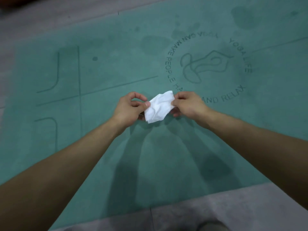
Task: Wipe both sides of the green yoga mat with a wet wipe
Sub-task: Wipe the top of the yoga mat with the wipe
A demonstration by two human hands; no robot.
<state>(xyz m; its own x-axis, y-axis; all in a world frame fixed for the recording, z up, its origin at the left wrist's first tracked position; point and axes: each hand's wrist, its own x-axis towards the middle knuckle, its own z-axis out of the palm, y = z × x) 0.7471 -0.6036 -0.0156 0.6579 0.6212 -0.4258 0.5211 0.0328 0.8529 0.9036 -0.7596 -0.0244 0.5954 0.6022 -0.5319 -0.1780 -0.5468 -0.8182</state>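
matt, finely textured green yoga mat [103,134]; soft, crumpled white wet wipe [158,106]; dull grey floor [233,209].

We see a grey tiled floor [233,205] with a flat green yoga mat [93,72], printed with guide lines and a circular logo, spread directly on it.

floor [233,205]: grey tiles, thin dark seams | light: soft

Left hand [129,106], right hand [187,104]: both pinched, outstretched.
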